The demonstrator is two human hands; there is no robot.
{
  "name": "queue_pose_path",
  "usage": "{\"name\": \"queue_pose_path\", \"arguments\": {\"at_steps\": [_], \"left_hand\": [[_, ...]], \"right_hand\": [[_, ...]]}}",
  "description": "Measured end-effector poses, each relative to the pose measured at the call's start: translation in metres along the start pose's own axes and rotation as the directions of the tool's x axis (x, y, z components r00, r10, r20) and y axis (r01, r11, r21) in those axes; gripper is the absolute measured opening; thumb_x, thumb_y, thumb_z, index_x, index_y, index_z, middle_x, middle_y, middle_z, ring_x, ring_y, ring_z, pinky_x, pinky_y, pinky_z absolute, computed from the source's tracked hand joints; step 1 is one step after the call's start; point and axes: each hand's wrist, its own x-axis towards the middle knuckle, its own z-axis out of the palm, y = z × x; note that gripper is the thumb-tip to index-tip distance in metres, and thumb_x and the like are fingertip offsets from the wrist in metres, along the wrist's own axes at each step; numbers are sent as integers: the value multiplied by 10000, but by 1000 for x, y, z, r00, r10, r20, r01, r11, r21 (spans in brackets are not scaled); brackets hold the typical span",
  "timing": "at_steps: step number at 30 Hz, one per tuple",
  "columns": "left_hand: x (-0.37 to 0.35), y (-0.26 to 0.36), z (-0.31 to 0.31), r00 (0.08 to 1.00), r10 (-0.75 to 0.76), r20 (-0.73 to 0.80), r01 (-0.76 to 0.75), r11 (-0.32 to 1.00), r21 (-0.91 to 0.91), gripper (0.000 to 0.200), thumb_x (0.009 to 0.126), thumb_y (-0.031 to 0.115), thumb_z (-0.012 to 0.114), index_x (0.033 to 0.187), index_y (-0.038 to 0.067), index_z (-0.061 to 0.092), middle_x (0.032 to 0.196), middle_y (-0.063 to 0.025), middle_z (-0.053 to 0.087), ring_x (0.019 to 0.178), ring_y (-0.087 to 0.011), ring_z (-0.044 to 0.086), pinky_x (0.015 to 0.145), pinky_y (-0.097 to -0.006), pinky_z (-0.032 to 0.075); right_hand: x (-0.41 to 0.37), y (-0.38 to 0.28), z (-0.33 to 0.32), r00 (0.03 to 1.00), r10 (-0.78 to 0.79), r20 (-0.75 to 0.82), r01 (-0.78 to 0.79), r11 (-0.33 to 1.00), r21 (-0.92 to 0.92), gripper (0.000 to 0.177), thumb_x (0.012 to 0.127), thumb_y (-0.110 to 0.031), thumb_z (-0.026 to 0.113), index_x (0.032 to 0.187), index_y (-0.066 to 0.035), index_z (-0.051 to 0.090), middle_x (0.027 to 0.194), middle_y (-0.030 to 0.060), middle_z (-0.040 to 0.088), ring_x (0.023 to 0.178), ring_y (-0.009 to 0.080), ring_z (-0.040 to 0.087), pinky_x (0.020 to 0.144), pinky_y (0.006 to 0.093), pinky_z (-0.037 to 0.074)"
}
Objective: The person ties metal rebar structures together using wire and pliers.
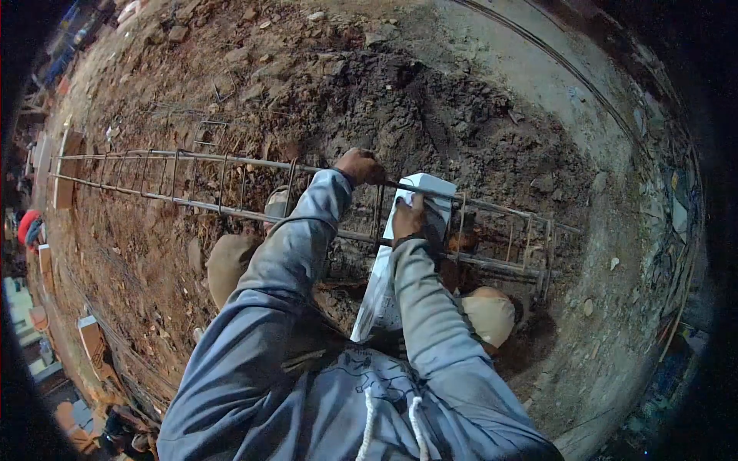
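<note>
A long cage of steel rebar [192, 180] lies across the dug earth, running from the far left to the right of my knees. My left hand [360, 165] is closed around the cage's top bar. My right hand [407, 215] grips the upper edge of a white sack [430, 188], which hangs down against the cage between my legs. Both arms wear grey-blue hoodie sleeves. My knees, in tan trousers [227, 261], are bent on either side of the sack.
Loose brown soil and stones [430, 107] surround the cage. A pale concrete strip [553, 84] curves along the right. Bricks or blocks [69, 165] sit by the cage's far left end. A red object [29, 224] lies at the left edge.
</note>
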Motion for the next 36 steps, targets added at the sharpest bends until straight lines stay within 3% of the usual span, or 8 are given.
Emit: {"name": "queue_pose_path", "arguments": {"at_steps": [3,6,10,13,18,24,30,36], "left_hand": [[-4,3,-4,998,44,-40,-41,996,75,181,735,240,594,887,169,662,826,-36,647,798,-249,610,720,-351,482],[-6,6,-9,993,-110,-41,101,979,-177,154,731,228,600,860,173,662,818,-36,642,796,-244,611,702,-355,480],[0,5,-12,998,-61,6,61,991,-119,156,737,204,605,870,162,673,839,-68,648,784,-250,617,704,-353,484],[0,5,0,996,-88,-9,88,996,-30,183,725,208,612,887,156,677,864,-87,647,802,-254,618,727,-360,483],[1,9,6,830,-558,16,419,604,-678,236,657,288,658,811,111,686,849,-133,647,820,-289,621,734,-393,485],[-17,33,6,764,-591,-258,284,667,-688,262,678,313,647,811,89,678,796,-146,650,778,-322,621,704,-409,486],[-24,60,4,739,-634,-227,315,623,-716,717,751,279,620,1330,48,266,962,-191,623,908,-360,582,778,-404,462],[-20,83,20,473,-769,-431,324,607,-726,701,684,245,656,1270,26,340,1046,-219,564,1008,-399,505,990,-456,283]], "right_hand": [[-7,-67,-18,939,340,57,-299,720,627,405,885,-243,471,1211,-4,464,1245,123,487,1156,279,445,934,363,347],[-6,-80,-38,885,374,276,-462,778,426,373,856,-231,486,1164,-22,476,1161,138,510,1070,289,479,884,368,377],[9,-46,-23,921,139,364,-69,977,-201,280,808,-194,505,1021,-18,553,1036,178,560,976,323,531,835,390,421],[23,-32,-11,810,29,586,335,797,-502,226,772,-166,519,913,-15,610,942,208,598,906,348,569,798,406,454],[37,-125,-68,665,-4,747,539,694,-477,231,750,-215,524,853,-45,641,880,200,618,857,352,585,745,422,466],[87,-184,-73,407,-52,912,786,528,-321,228,731,-271,551,808,-85,659,808,169,621,781,347,592,715,432,467],[108,-204,-63,320,-175,931,935,215,-281,157,668,-220,616,767,-121,687,784,140,645,763,309,630,707,407,510],[115,-227,-38,110,-160,981,994,25,-107,154,583,-125,610,724,-77,653,710,132,625,699,311,613,636,428,501]]}}
